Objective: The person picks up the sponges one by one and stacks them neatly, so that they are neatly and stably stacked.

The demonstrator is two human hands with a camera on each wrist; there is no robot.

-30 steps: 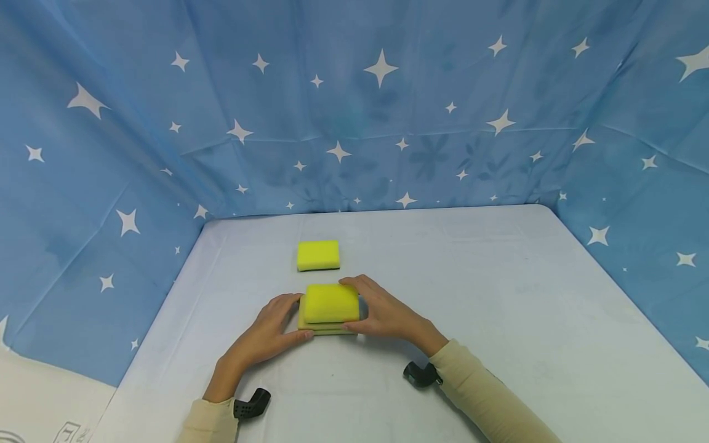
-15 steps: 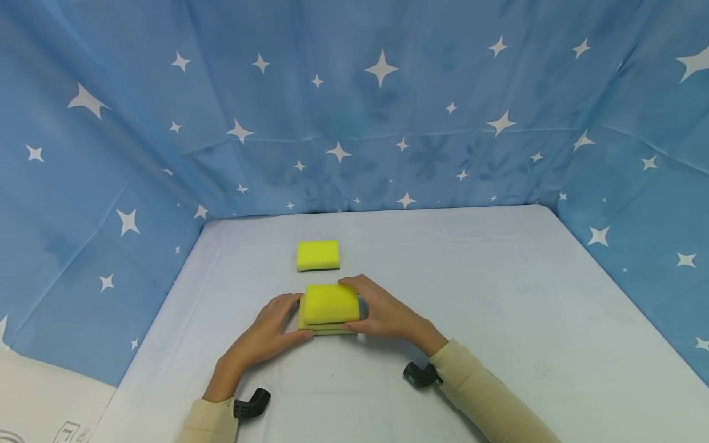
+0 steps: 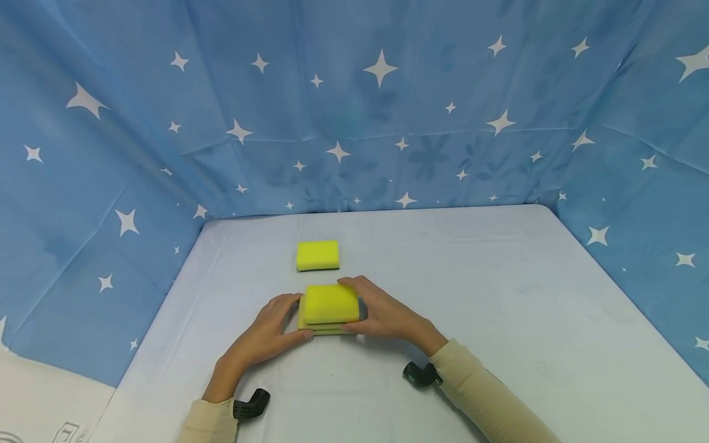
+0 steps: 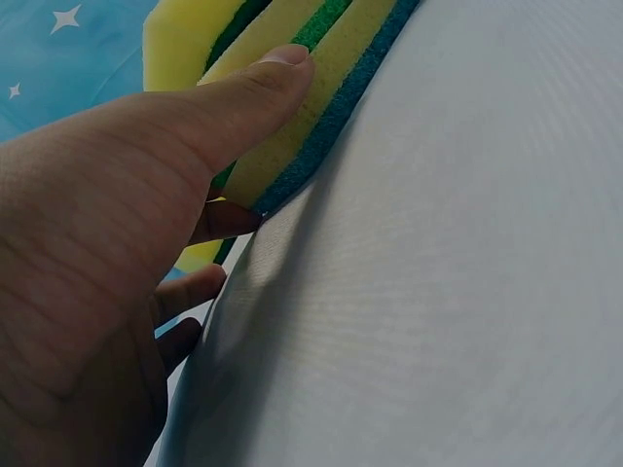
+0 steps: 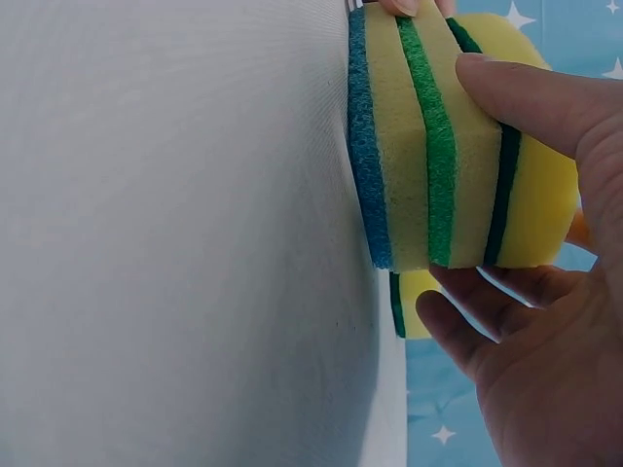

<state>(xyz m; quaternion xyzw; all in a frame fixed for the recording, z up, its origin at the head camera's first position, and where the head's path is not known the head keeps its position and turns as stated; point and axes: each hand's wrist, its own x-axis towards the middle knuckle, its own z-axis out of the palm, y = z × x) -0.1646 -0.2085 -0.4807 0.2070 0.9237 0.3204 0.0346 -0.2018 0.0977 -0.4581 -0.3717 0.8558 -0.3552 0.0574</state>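
Note:
A stack of three yellow sponges (image 3: pixel 330 305) lies on the white table (image 3: pixel 498 295). In the right wrist view the stack (image 5: pixel 428 146) shows a blue, a green and a dark green scrub layer. My left hand (image 3: pixel 288 320) holds its left side, the thumb (image 4: pixel 224 107) pressed on the near edge of the stack (image 4: pixel 331 58). From the right, my right hand (image 3: pixel 368 311) grips it, thumb (image 5: pixel 526 92) on the near side and fingers round the far side. A single yellow sponge (image 3: pixel 318 255) lies just behind the stack, touched by neither hand.
Blue cloth with white stars (image 3: pixel 388 111) walls in the table at the back and on both sides. The table's left edge (image 3: pixel 166 307) runs close to my left arm. Black wrist mounts (image 3: pixel 252 403) sit on both cream sleeves.

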